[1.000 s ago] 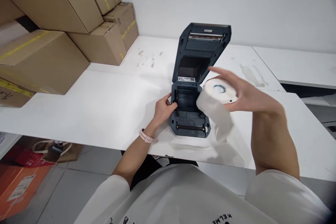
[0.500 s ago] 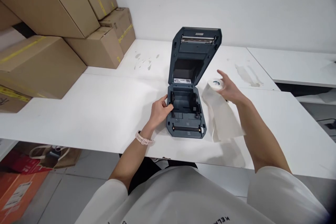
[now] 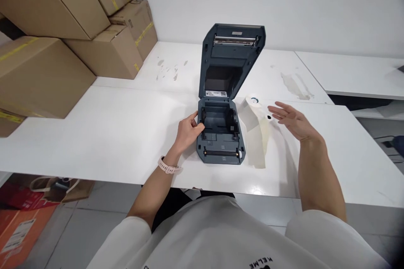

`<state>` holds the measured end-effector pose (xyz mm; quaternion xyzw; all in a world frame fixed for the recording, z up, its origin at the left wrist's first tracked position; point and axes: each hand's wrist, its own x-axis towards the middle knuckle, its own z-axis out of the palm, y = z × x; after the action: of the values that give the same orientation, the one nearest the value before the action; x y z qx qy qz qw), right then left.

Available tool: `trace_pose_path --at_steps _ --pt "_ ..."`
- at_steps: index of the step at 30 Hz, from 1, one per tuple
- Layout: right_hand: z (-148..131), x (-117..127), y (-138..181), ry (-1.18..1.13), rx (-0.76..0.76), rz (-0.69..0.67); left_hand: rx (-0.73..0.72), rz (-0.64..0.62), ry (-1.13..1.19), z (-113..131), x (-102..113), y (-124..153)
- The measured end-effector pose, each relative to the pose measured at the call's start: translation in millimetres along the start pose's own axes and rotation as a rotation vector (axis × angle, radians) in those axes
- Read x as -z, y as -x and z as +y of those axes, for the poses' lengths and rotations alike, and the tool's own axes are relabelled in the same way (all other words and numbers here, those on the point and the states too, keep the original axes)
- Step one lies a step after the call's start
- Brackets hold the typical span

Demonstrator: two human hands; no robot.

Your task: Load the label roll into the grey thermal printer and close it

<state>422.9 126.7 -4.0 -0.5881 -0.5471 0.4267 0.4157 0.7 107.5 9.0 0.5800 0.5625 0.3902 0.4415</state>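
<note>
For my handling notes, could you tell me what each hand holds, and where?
The left hand grips the open printer by its left side wall. The right hand is open, holding nothing, beside the paper roll.

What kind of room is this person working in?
Probably a packing or stock room. Taped cardboard boxes are stacked on a long white table. The left hand rests on an open label printer, and a paper roll lies beside the open right hand.

Stockroom: stacked cardboard boxes (image 3: 63, 38), label printer (image 3: 222, 105).
</note>
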Motion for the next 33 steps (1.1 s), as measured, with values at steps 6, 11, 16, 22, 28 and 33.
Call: trace_pose_path --at_steps 6,11,16,22,28,33 --pt "7 -21 6 -0.008 -0.110 -0.200 -0.001 -0.008 0.041 -1 0 1" --pt "-22 -24 17 -0.151 0.037 -0.120 0.006 -0.003 0.059 -2 0 1" --pt "-106 -46 35 -0.084 0.402 -0.184 -0.010 0.008 0.068 -4 -2 -1" --pt "-160 -148 11 0.737 0.436 -0.396 0.000 0.012 0.054 -4 -2 -1" --pt "-138 -207 -6 1.232 0.461 -0.498 -0.021 0.008 0.033 -4 -2 -1" --pt "-134 -204 -3 1.282 0.559 -0.537 -0.039 0.019 0.017 -5 -2 -2"
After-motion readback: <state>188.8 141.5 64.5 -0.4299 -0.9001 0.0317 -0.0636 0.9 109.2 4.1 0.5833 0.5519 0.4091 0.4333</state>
